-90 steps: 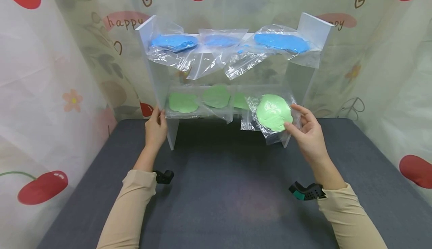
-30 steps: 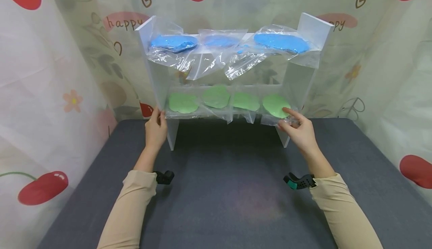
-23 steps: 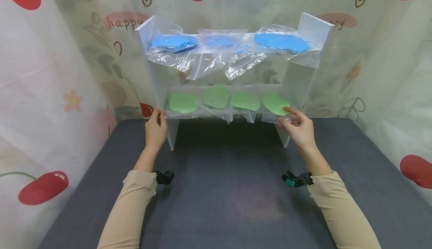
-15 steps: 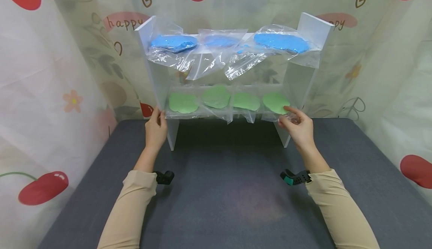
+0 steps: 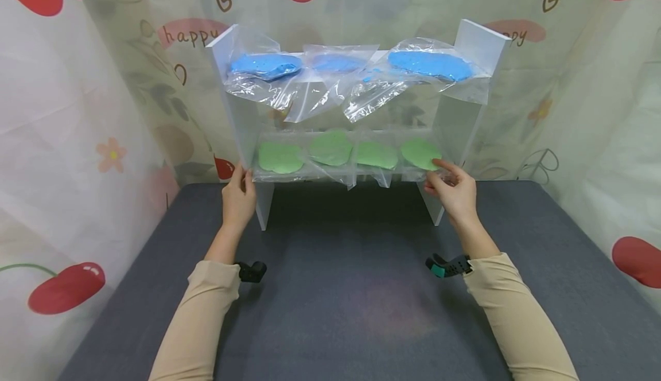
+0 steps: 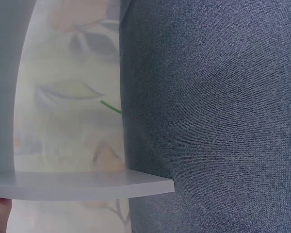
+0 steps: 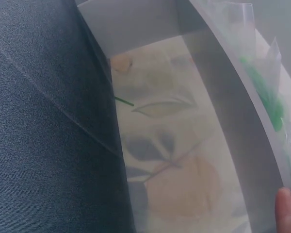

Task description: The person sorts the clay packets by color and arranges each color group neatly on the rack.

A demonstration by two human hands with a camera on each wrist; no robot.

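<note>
Around you hangs a pale curtain printed with red cherries [image 5: 64, 286], closing in the back and both sides, so you have little room to swing wide. The dark grey cloth-covered table [image 5: 341, 289] looks soft and grippy and lies bare toward six o'clock. At twelve o'clock on it stands the white two-tier plastic shelf [image 5: 480, 42], light by the look of it and likely to slide if pushed; your left hand [image 5: 238, 194] grips its side panel at ten o'clock, thumb on the front edge, steadying it. The upper tier carries three clear plastic bags of blue putty [image 5: 431, 65], their loose mouths drooping over the edge. The lower tier holds four clear plastic bags of flat green putty in a row. The rightmost green putty bag [image 5: 420, 153] lies at one o'clock on that tier, just inside the right panel, and your right hand [image 5: 454, 191] pinches its overhanging clear film between thumb and fingers. Judge this bag as light, limp and slippery, with a soft disc inside that will dent under pressure. Hold it by the empty film or support the disc from below rather than squeezing it. The right wrist view shows only a fingertip [image 7: 285, 209] by the shelf edge.
</note>
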